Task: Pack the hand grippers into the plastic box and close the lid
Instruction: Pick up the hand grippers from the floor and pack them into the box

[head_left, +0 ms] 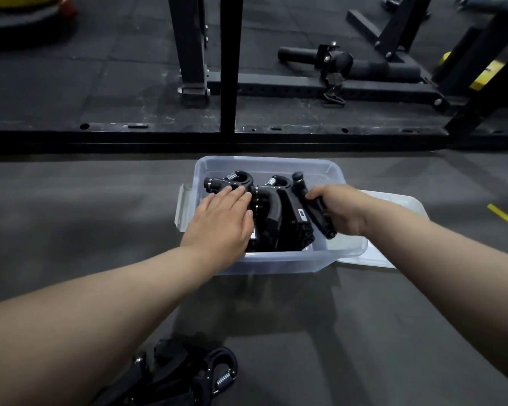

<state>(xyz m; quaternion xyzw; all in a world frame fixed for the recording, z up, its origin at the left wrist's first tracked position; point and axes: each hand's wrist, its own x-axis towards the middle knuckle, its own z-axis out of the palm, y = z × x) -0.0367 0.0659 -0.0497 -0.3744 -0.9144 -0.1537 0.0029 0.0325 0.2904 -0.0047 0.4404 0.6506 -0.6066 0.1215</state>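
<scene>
The clear plastic box (285, 262) sits on the dark rubber floor (100, 218) right in front of the person, open at the top. Several black hand grippers (279, 213) with silver springs are packed inside it, side by side, filling the left and middle of the box.

The left hand (220, 221) lies flat on the ones at the left. Its fingers are straight and close together, pressing down on the grippers, not wrapped round anything.

The right hand (342, 213) is at the right side of the box with its fingers curled round the handle of a black gripper (316, 213). That one is tilted and lies just beside the packed row, with its lower end near the front wall of the box.

The lid (393, 202) is off. It lies flat on the floor at the right of the box, partly tucked under it.

A few loose grippers (188, 373) lie in a heap on the floor close to the person, well apart from the box.

Beyond the box stands a black steel rack (230, 68), and a padded bar (373, 68) rests low on its frame.
</scene>
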